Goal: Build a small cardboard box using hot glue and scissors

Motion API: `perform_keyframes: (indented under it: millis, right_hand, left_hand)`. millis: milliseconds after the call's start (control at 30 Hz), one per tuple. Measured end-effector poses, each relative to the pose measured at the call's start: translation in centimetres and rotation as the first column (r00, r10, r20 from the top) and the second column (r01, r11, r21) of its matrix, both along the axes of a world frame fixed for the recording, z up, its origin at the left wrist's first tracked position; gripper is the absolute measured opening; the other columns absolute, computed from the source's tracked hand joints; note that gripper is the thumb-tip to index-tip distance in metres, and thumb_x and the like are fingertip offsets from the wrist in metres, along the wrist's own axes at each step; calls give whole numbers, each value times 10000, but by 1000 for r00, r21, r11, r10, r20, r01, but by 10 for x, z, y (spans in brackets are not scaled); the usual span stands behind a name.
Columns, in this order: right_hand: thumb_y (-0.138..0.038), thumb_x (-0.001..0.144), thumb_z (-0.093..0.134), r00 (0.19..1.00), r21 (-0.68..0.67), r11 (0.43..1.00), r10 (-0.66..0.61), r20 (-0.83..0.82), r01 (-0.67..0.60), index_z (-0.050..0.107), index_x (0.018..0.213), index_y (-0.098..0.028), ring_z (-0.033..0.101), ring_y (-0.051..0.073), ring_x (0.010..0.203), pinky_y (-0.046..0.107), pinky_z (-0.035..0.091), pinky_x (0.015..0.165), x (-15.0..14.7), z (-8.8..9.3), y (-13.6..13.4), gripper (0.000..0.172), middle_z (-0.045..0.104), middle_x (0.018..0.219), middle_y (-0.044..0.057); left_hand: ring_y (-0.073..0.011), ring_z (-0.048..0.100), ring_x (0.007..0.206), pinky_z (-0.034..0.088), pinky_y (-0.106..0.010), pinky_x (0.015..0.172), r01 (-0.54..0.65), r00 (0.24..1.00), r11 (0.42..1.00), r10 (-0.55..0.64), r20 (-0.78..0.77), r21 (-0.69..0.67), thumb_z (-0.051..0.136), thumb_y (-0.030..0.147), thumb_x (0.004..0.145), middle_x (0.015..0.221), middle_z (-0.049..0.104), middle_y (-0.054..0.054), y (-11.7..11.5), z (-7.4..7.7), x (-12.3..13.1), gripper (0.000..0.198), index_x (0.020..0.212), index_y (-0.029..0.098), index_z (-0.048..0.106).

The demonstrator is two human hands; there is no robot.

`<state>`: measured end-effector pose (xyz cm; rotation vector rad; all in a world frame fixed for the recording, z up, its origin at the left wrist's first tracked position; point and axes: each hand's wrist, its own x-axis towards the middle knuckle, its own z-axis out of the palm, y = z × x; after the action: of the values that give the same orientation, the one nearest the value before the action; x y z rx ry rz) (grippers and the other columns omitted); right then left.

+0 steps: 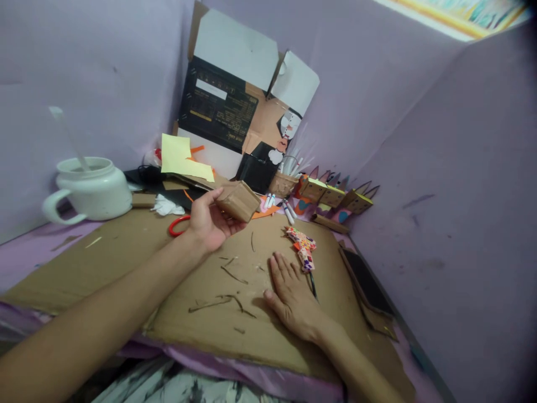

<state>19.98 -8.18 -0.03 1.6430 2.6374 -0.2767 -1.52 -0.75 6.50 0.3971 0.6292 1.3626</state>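
Observation:
My left hand (pixel 207 221) is raised over the work surface, fingers closed round a small brown cardboard box (pixel 238 200). Palm down, my right hand (pixel 291 294) lies flat on the big cardboard sheet (pixel 126 257) with its fingers stretched out. Just beyond its fingertips lies a colourful patterned glue gun (pixel 302 246) with a dark cord running past the hand. Thin cardboard strips and scraps (pixel 226 285) are scattered between the two hands.
A white jug (pixel 90 190) stands at the left. Red-handled scissors (pixel 178 225) lie behind my left wrist. Yellow paper (pixel 182 158) and an opened carton (pixel 235 106) lean on the back wall. White markers (pixel 287 211) and small cardboard figures (pixel 333 196) sit beyond; dark boards (pixel 367 280) lie right.

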Motion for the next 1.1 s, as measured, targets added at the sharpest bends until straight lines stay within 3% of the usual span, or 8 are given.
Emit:
perform_keyframes:
  millis: [367,533,567,633,700,767,900,1100]
  right_hand:
    - [-609,868,327,921,-18,930,362,-143,-368,80,1455,-60,7,286,1411,501,105,1134,-6,10,-37,841,31,1521,196]
    - [-577,904,264,765,-149,772,547,-340,-618,127,1460,-144,117,203,1410,409,92,1153,-13,31,-50,719,169,1524,114]
    - [-574,911,229,759,-136,777,536,-369,-615,145,1459,-155,137,190,1407,397,116,1152,-13,30,-51,695,189,1522,101]
    - [-566,918,166,833,-79,879,412,-370,-470,168,1456,-150,138,201,1406,425,166,1141,-9,23,-48,680,173,1526,100]
    - [-547,922,153,952,2,989,142,-272,-147,163,1447,-62,75,287,1401,537,183,1110,-4,9,-43,714,113,1518,175]
    - [-542,913,239,990,72,996,-51,-134,61,221,1408,45,68,365,1382,598,154,1092,-2,-3,-39,768,118,1483,273]
    - [-603,855,365,997,78,996,40,-60,-36,195,1400,82,55,396,1373,578,205,1090,-7,-8,-44,891,96,1469,304]
    - [-613,828,422,953,83,964,264,-146,-254,192,1425,9,106,368,1384,546,249,1084,0,-1,-72,893,135,1488,256]
  left_hand:
    - [-197,595,564,505,-332,485,28,999,999,-27,-23,34,458,330,802,695,614,-62,-3,1,3,215,854,156,573]
    - [-196,589,555,504,-334,479,30,999,999,-29,-47,25,452,323,811,674,602,-52,-3,-1,5,204,842,160,570]
    - [-198,591,561,507,-339,483,22,999,999,-20,-47,30,452,320,810,685,607,-52,-3,-1,5,201,848,163,572]
    - [-200,594,569,508,-343,485,13,999,999,-12,-49,38,448,311,810,706,615,-54,-2,-2,5,197,852,165,575]
    - [-201,594,568,507,-343,482,15,998,999,-13,-54,35,442,311,812,711,615,-58,-2,-2,6,204,845,162,577]
    - [-200,592,572,505,-342,481,27,998,999,-25,-57,33,447,315,811,715,611,-59,-2,-2,6,205,843,160,578]
    - [-190,585,579,506,-340,496,49,997,998,-47,-53,37,460,308,806,733,606,-51,-3,-2,10,198,876,167,580]
    - [-187,585,561,503,-324,484,42,996,998,-39,-84,41,470,319,796,682,591,-41,-3,-4,12,202,865,163,577]
